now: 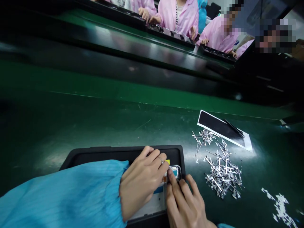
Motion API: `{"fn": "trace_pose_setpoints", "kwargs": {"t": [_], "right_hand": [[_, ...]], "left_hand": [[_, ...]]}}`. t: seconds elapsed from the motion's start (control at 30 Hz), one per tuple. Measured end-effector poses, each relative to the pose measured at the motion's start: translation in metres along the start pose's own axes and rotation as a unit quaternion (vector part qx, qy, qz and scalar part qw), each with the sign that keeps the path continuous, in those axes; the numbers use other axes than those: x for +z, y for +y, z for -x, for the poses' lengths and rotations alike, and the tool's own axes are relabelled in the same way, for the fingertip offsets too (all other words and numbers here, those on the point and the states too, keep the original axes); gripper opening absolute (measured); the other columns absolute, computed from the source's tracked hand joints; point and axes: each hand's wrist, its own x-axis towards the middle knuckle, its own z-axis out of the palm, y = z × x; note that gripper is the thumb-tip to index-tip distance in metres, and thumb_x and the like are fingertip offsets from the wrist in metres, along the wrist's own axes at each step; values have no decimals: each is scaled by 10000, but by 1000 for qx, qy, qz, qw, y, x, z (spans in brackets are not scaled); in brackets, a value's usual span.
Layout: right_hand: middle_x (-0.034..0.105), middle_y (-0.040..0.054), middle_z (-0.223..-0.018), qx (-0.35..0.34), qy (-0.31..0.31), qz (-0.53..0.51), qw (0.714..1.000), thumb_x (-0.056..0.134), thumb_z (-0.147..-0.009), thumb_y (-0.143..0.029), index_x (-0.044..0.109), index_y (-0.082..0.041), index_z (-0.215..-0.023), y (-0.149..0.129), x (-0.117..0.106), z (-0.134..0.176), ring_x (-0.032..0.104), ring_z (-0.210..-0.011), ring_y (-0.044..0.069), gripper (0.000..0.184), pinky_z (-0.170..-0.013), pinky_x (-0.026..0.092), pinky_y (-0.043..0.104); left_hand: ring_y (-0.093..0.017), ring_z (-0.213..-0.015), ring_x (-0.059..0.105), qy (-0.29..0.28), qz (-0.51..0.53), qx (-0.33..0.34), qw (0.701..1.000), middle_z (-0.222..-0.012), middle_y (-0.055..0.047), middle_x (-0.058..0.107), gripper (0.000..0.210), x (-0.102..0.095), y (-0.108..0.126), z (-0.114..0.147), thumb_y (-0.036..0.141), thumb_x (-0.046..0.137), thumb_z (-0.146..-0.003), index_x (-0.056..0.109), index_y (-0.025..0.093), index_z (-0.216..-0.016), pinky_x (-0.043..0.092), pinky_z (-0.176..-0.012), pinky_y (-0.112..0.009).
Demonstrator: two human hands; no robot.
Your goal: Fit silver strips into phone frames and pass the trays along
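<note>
A flat phone-like device (175,172) with a silver rounded frame lies in a black tray (104,155). Its pale panel (153,204) and a yellow tab (167,161) show between my hands. My left hand (146,177), with a ring on one finger, reaches across from the left. Its fingers curl down at the device's upper part, and their tips are hidden. My right hand (185,199) rests along the device's right side, its forefinger tip pressed on the device beside the left fingers. Whatever small part lies between the fingertips is hidden.
Right of the tray lies a heap of thin silver strips (223,174). Behind it are black sheets with a white border (218,128). White scraps (282,207) are scattered at the lower right. Across the green bench (95,123), several people in pink coats (179,15) work at black trays.
</note>
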Motion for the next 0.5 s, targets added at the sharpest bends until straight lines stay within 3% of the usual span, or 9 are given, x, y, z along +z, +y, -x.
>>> {"fn": "trace_pose_setpoints", "kwargs": {"t": [0.3,0.5], "right_hand": [[635,141,-897,-9,-1,-14,1000,157,-808,4,599,-74,-719,2,-2,-3,556,-745,193,458,-789,369,357],[635,133,-917,15,35,-39,999,264,-820,-45,596,-77,-731,3,0,-1,554,-722,190,345,-761,409,353]], "left_hand": [[-199,-734,416,-11,30,-1,999,-794,-65,518,226,2,0,2,21,323,-780,528,116,-766,351,-728,-373],[-202,-733,435,-15,84,-14,996,-813,-75,518,257,3,-2,4,9,291,-765,520,118,-808,363,-723,-375]]}}
